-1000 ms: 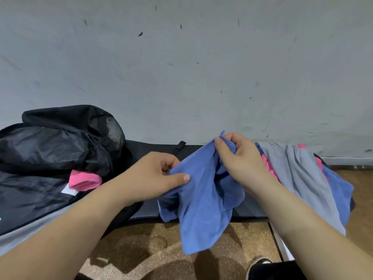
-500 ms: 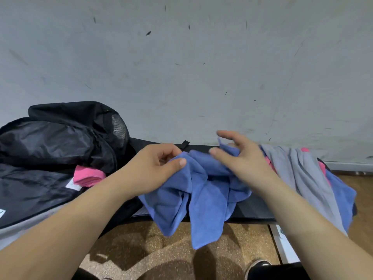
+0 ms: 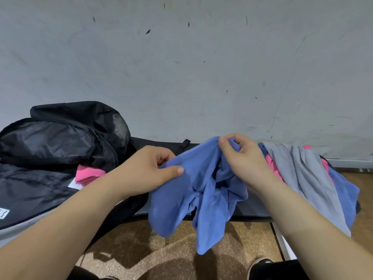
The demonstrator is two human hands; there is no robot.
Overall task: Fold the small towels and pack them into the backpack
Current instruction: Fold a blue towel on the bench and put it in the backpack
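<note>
Both hands, left hand (image 3: 150, 170) and right hand (image 3: 245, 158), have a tight grip on the bunched blue towel (image 3: 201, 190), not folded yet; one pink towel (image 3: 88, 174) sits in the backpack (image 3: 60, 138) left of the grip, more towels (image 3: 306, 178) wait to its right

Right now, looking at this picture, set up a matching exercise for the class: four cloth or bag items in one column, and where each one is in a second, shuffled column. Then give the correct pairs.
Column 1
1. blue towel
2. folded pink towel
3. grey towel
4. black backpack

Column 2
A. on top of the pile at the right
B. held up in the left hand and right hand
C. lying open at the left, by the wall
D. inside the open bag

Pairs: 1-B, 2-D, 3-A, 4-C
</note>
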